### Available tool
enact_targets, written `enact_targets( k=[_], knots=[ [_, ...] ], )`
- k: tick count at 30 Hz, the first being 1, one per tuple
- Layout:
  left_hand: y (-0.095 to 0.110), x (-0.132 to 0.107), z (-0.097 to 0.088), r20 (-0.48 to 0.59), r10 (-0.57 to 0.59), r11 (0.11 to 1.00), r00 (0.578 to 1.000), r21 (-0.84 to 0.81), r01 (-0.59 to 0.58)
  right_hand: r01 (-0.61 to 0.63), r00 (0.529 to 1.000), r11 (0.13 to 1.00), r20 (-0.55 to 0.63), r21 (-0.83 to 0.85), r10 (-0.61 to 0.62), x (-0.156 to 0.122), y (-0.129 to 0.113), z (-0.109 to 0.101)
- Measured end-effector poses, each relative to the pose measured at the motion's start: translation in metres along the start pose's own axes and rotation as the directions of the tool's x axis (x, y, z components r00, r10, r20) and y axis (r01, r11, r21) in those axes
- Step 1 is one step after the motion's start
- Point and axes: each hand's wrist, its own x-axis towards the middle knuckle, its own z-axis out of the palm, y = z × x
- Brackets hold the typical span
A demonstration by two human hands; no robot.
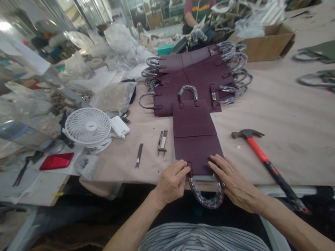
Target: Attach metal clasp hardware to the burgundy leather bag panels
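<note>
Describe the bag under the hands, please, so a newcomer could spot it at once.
On the beige table, find the pile of maroon bags. Overlapping its near edge lies a flat maroon bag with a wrapped handle at each end. Only this one has the left hand and right hand on it.

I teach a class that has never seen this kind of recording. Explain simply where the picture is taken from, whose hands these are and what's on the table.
There is no machine here. One camera, worn on a person's head, looks forward and down, so the left hand and right hand are the wearer's own. Both touch the near end of a dark purple bag; whether they grip or just press is hard to tell. Its plastic-wrapped near handle hangs past the table edge. Beyond lie more purple bags. A hammer lies to the right, a white fan stands left. Another person is farther back.
</note>
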Motion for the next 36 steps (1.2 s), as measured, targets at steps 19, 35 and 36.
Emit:
enact_targets(
  k=[19, 35, 36],
  knots=[
    [-0.001, 0.011, -0.008, -0.112, -0.229, 0.968, 0.967, -0.135, 0.213, -0.256, 0.925, 0.944, -0.232, 0.208, 0.301, 0.030, 0.027, 0.025],
    [-0.118, 0.037, -0.107, 0.156, -0.950, 0.312, 0.271, 0.542, 0.780, -0.207, 0.910, 0.962, -0.326, 0.179, 0.256, 0.041, 0.022, 0.038],
    [-0.120, 0.034, -0.109, 0.176, -0.952, 0.307, 0.251, 0.540, 0.784, -0.203, 0.909, 0.961, -0.328, 0.185, 0.256, 0.041, 0.022, 0.039]
  ],
)
